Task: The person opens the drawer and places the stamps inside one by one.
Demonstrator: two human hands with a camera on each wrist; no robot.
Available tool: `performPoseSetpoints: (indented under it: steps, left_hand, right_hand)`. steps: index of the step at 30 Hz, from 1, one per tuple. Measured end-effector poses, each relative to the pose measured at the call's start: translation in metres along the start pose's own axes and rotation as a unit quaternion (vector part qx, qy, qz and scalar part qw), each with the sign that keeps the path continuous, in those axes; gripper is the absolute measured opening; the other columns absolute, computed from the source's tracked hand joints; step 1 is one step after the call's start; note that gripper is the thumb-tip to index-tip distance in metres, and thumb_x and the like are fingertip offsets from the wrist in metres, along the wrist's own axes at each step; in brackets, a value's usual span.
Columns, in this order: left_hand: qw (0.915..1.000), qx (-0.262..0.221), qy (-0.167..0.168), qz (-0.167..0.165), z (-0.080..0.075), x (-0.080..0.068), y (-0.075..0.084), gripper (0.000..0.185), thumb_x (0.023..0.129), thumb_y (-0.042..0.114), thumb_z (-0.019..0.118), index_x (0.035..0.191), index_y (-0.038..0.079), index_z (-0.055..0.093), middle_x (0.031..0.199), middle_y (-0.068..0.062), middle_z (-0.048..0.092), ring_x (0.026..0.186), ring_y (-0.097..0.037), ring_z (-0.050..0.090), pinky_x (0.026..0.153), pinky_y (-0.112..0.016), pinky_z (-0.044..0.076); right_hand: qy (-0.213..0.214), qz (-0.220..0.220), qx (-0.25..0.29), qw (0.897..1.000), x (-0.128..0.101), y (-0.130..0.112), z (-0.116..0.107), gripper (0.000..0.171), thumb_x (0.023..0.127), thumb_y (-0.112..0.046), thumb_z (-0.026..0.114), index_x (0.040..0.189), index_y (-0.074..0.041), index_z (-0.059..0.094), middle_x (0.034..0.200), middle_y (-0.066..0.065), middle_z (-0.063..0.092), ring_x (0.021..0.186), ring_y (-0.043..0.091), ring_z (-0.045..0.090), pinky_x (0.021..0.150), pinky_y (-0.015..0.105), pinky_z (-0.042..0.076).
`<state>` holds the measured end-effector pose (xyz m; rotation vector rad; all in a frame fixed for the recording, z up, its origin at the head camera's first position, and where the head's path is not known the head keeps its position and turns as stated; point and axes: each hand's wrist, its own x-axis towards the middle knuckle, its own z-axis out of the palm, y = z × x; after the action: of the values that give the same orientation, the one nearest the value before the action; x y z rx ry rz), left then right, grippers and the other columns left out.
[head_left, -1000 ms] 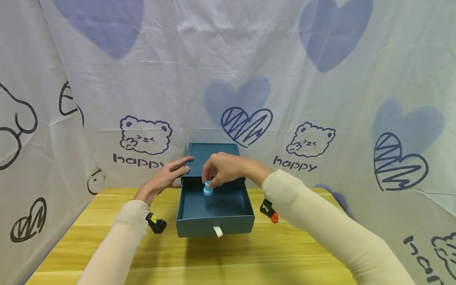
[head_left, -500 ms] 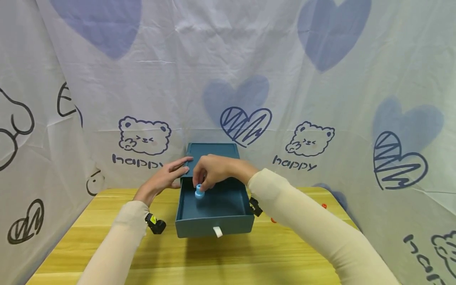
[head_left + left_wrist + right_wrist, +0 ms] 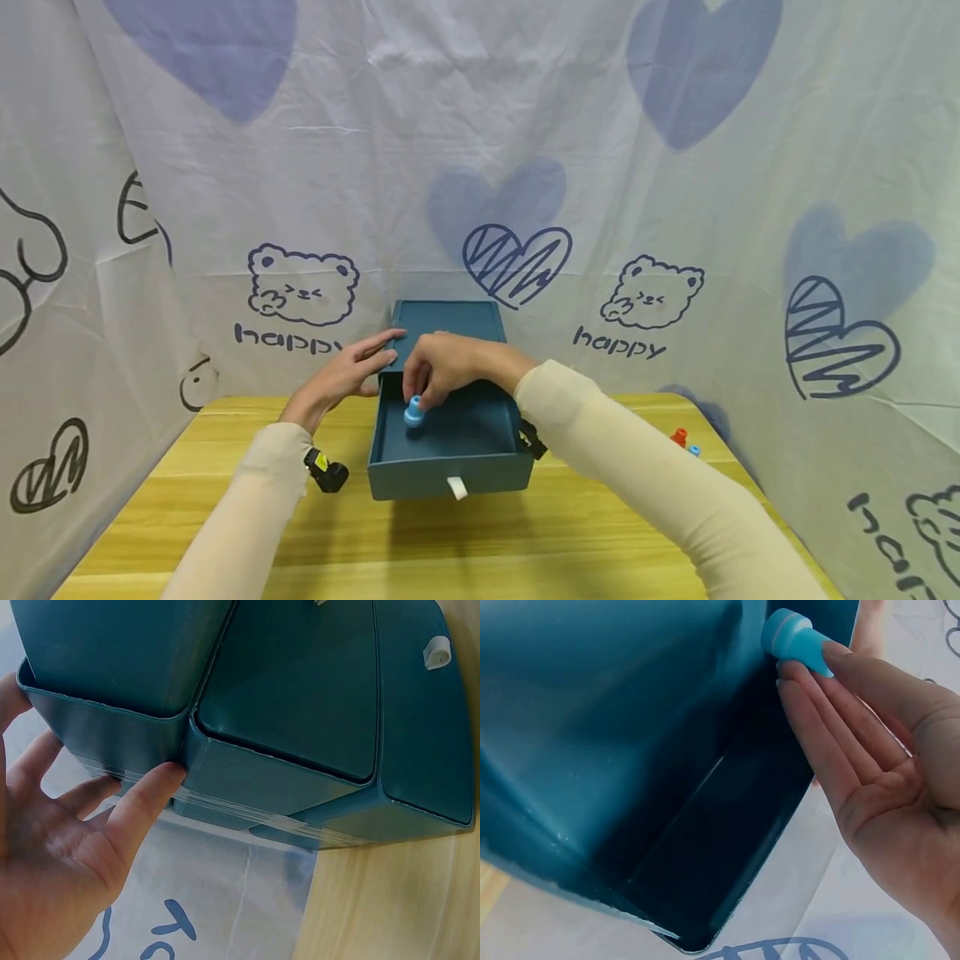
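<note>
At the left, a small black clip (image 3: 327, 474) lies on the wooden desk (image 3: 480, 542) just beside the drawer (image 3: 450, 479). The left hand (image 3: 341, 375) rests with straight, relaxed fingers (image 3: 146, 799) against the left side of the blue box (image 3: 448, 321) where the drawer slides out, holding nothing. Inside the pulled-out drawer, near its back left corner, the right hand (image 3: 438, 367) pinches a small light-blue cap (image 3: 413, 412) in curled fingers (image 3: 817, 712). The cap stands upright, its long axis vertical, wider end downward toward the drawer floor. Far right, small red and blue pieces (image 3: 682, 439) lie on the desk, well apart.
</note>
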<state>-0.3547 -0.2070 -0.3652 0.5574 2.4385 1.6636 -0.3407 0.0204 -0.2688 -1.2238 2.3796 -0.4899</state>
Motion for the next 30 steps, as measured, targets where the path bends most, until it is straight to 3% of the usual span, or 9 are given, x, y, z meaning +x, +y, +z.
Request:
performPoseSetpoints:
  steps: [8, 14, 30]
  left_hand:
    - [1.0, -0.003, -0.001, 0.001, 0.0, 0.0, -0.001, 0.06, 0.109, 0.039, 0.05, 0.164, 0.023, 0.031, 0.174, -0.016, 0.014, 0.157, -0.049, 0.019, 0.109, -0.072, 0.043]
    - [1.0, -0.004, -0.001, -0.001, -0.001, 0.001, -0.001, 0.06, 0.109, 0.039, 0.05, 0.163, 0.023, 0.032, 0.174, -0.016, 0.016, 0.157, -0.049, 0.02, 0.109, -0.071, 0.043]
    - [0.9999, -0.006, 0.006, -0.007, 0.001, 0.001, 0.001, 0.058, 0.109, 0.036, 0.05, 0.163, 0.023, 0.032, 0.174, -0.015, 0.016, 0.157, -0.049, 0.021, 0.109, -0.072, 0.042]
  right_hand:
    - [-0.009, 0.008, 0.019, 1.0, 0.0, 0.0, 0.001, 0.021, 0.089, -0.004, 0.08, 0.109, -0.002, 0.078, 0.102, 0.007, 0.08, 0.084, 0.011, 0.075, 0.075, 0.025, 0.064]
    - [-0.014, -0.009, 0.05, 0.999, -0.006, 0.003, -0.007, 0.024, 0.09, -0.006, 0.079, 0.114, -0.001, 0.077, 0.109, 0.01, 0.078, 0.093, 0.013, 0.074, 0.077, 0.027, 0.065]
    - [0.042, -0.062, 0.112, 0.991, -0.051, 0.018, -0.024, 0.028, 0.092, -0.007, 0.077, 0.119, -0.002, 0.074, 0.122, 0.021, 0.073, 0.103, 0.021, 0.075, 0.085, 0.032, 0.065]
